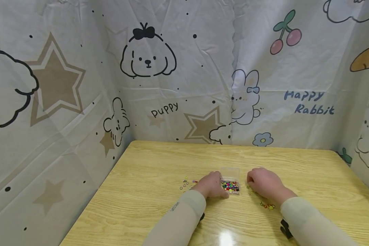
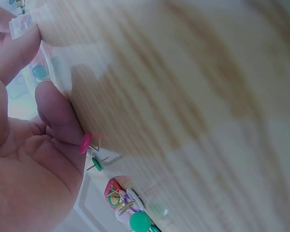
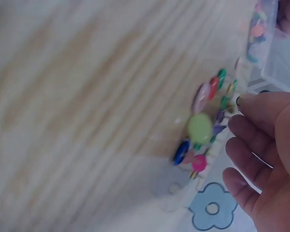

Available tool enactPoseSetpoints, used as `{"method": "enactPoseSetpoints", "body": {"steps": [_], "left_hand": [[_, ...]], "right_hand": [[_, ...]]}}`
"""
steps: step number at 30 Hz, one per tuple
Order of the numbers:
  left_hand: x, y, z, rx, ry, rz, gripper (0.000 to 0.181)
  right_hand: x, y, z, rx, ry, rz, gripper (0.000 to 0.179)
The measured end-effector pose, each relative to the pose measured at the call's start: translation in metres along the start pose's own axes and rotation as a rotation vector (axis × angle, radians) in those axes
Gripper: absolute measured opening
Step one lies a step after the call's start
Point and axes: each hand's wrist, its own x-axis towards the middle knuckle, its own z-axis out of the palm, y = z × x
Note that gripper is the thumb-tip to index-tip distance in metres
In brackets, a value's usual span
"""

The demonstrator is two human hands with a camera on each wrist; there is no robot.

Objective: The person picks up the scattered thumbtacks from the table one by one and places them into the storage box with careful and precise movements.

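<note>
A small clear plastic box [image 1: 230, 186], its lid [image 1: 230, 172] raised at the back, holds many thumbtacks in mixed colours. The left hand [image 1: 211, 185] grips the box's left side; in the left wrist view a thumb and finger lie on its edge. Loose thumbtacks [image 2: 139, 221] with metal pins lie beside that hand. Right of the box, the right hand [image 1: 265, 182] hovers low over the table. In the right wrist view its loosely bent fingers [image 3: 251, 164] are at the edge of a scattered pile of coloured thumbtacks [image 3: 200, 128]. No tack shows clearly between its fingertips.
A wood-grain table [image 1: 160, 164] carries everything. More tacks [image 1: 184, 184] lie left of the left hand, and a small group [image 1: 267, 205] lies below the right wrist. A printed cloth [image 1: 200, 68] hangs behind and along the sides.
</note>
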Motion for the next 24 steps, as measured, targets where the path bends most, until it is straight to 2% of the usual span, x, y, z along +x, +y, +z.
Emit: {"method": "enactPoseSetpoints", "body": {"steps": [7,15,24], "left_hand": [[0.002,-0.001,0.000,0.017,0.004,0.018,0.051],[0.000,0.000,-0.002,0.016,0.005,0.015,0.051],[0.002,0.000,0.000,-0.004,-0.009,-0.012,0.054]], "right_hand": [[0.000,-0.018,-0.005,0.050,0.056,-0.069,0.017],[0.002,-0.035,-0.004,0.101,0.056,-0.073,0.011],[0.001,-0.039,0.004,0.064,0.069,-0.095,0.010]]}}
